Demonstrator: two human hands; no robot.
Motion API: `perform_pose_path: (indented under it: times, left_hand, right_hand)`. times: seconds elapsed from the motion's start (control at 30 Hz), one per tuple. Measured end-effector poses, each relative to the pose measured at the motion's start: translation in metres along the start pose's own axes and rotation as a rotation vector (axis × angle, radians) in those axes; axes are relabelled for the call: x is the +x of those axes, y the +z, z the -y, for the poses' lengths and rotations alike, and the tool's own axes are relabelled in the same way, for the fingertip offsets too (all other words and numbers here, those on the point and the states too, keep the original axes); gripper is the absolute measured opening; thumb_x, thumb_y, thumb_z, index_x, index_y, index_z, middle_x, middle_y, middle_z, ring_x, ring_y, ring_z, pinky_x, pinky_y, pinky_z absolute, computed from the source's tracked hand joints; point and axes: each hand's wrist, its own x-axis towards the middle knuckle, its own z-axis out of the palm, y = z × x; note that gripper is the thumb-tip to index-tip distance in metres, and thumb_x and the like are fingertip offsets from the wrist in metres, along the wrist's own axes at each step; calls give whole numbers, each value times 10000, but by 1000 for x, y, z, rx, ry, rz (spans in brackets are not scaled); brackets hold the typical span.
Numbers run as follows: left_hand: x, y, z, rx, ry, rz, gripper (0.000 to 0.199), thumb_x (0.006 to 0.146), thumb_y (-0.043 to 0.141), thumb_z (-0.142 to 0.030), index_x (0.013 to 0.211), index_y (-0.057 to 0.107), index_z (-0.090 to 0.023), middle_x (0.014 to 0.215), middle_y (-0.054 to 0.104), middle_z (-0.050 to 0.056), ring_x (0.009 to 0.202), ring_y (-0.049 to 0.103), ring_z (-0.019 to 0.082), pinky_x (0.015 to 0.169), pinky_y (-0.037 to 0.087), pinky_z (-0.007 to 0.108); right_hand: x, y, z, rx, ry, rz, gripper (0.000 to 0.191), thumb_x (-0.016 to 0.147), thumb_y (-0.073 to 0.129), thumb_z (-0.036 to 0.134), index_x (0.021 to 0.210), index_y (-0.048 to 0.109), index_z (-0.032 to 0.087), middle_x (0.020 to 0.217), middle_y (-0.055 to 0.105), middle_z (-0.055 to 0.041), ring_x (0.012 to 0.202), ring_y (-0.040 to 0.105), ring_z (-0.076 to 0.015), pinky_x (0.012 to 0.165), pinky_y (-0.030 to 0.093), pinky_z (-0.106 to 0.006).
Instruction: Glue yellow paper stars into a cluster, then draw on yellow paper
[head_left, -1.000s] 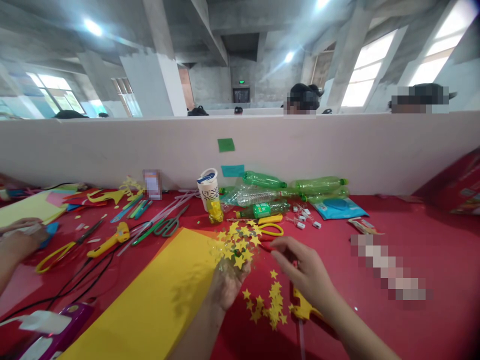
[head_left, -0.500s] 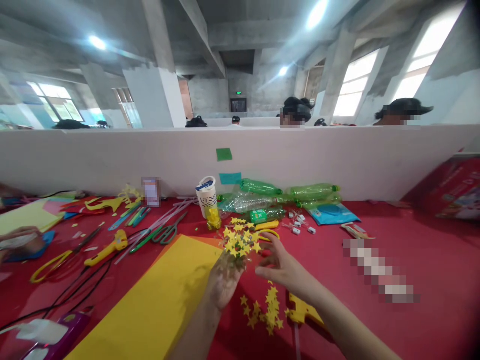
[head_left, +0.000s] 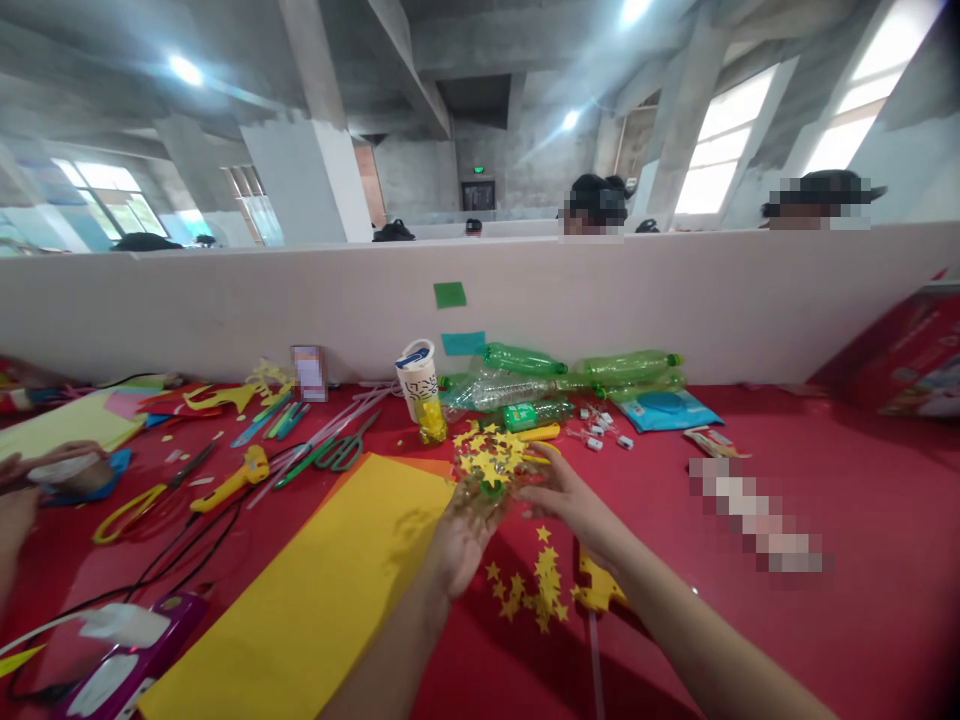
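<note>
My left hand (head_left: 469, 530) is closed around the base of a star-covered plastic decoration (head_left: 491, 455), with many yellow stars over clear and green plastic. At its right side is my right hand (head_left: 559, 495), fingers bent and apart; whether the fingertips touch the plastic I cannot tell. Loose yellow stars (head_left: 547, 575) lie on the red tabletop below the hands. A yellow glue gun (head_left: 596, 585) rests partly under my right forearm, a clear glue stick behind it.
Yellow sheets (head_left: 315, 590) lie left of my hands. Green plastic bottles (head_left: 630, 365), a white cup (head_left: 416, 380) and a blue packet (head_left: 671, 410) stand or lie toward the partition (head_left: 300, 300). Scissors (head_left: 349, 445), another glue gun (head_left: 232, 480) and a purple power strip (head_left: 142, 660) are leftward. A co-worker's hand (head_left: 15, 510) shows far left.
The decoration has tilted and turned in my left hand and shifted slightly right. My right hand has come closer to its side. The whole view has moved a little.
</note>
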Motion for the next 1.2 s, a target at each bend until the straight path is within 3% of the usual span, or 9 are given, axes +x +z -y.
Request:
perform_pose_path:
  times: [0.1,0.37,0.57,0.73,1.0,1.1,1.2]
  left_hand:
    - [-3,-12,2,160,-4,39,396,734,638,-129,1102,571,-260,1099,651,44,1043,588,206,984,366,396]
    - [-3,-39,-5,403,-131,25,382,639,665,-75,1001,659,-197,1069,663,65,1067,563,222,1010,315,370]
    - [0,-45,-11,514,-146,22,351,613,660,-77,952,669,-168,1050,658,90,1025,572,238,959,353,377]
    - [0,-45,-20,564,-102,-6,346,587,649,-68,919,657,-163,983,671,76,988,583,234,912,384,356]
    - [0,-56,-27,680,-41,-65,300,622,622,-136,919,596,-159,793,661,40,673,618,166,644,454,283]
    - [-1,-59,-27,763,2,-67,248,657,585,-185,903,557,-174,709,623,-2,532,559,119,499,403,226]
    - [-4,-56,-25,873,45,-63,179,690,550,-217,865,519,-189,633,570,-34,464,495,99,416,325,192]
  right_hand:
    - [14,-6,-10,-80,22,-4,586,739,603,216,1256,330,253,1175,544,-83,886,623,-171,675,528,-292]
    - [41,-15,-39,-208,68,-46,418,736,515,141,1144,466,217,1118,561,-68,832,627,-151,613,541,-258]
    - [54,-25,-58,-282,80,-65,365,730,469,102,1079,513,204,949,612,-29,748,636,-127,599,529,-240]
    - [58,-31,-59,-333,43,-63,328,735,477,101,1042,544,194,901,633,-29,736,652,-129,606,527,-243]
    - [44,-41,-39,-512,-119,-170,323,753,517,158,1074,520,194,1077,622,-78,935,618,-177,760,500,-316]
    - [25,-49,-29,-628,-202,-262,307,800,475,197,1107,500,205,1136,586,-79,946,593,-179,804,466,-338]
    - [-3,-55,-20,-752,-264,-307,240,834,438,223,1058,520,206,1052,607,-65,862,593,-176,749,462,-321]
